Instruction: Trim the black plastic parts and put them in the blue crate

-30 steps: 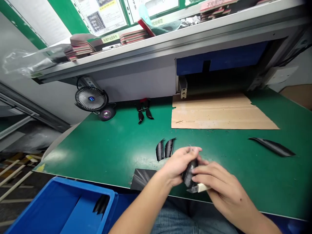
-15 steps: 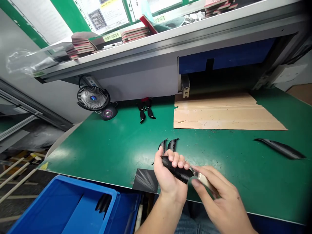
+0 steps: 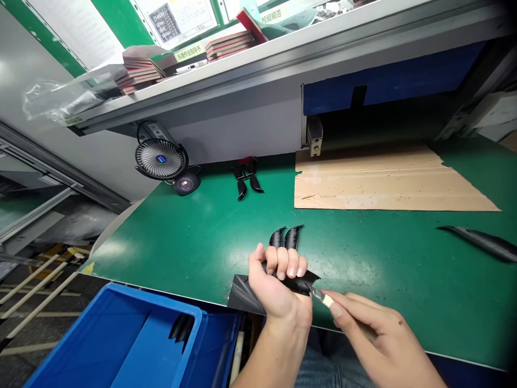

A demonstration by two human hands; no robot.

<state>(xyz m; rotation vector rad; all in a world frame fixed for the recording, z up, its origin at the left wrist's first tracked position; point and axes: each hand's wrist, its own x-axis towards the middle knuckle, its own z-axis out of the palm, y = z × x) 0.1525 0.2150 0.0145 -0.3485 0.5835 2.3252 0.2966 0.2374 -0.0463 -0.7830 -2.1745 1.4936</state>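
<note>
Glossy black curved strip [image 3: 302,282] with a narrow pointed tip

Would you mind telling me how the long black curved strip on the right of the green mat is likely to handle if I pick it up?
The long black strip looks thin and tapered, so it is probably light and its narrow tip may flex. It lies flat on the green mat, so it seems unlikely to roll. Its slight sheen suggests a somewhat slick surface.
</note>
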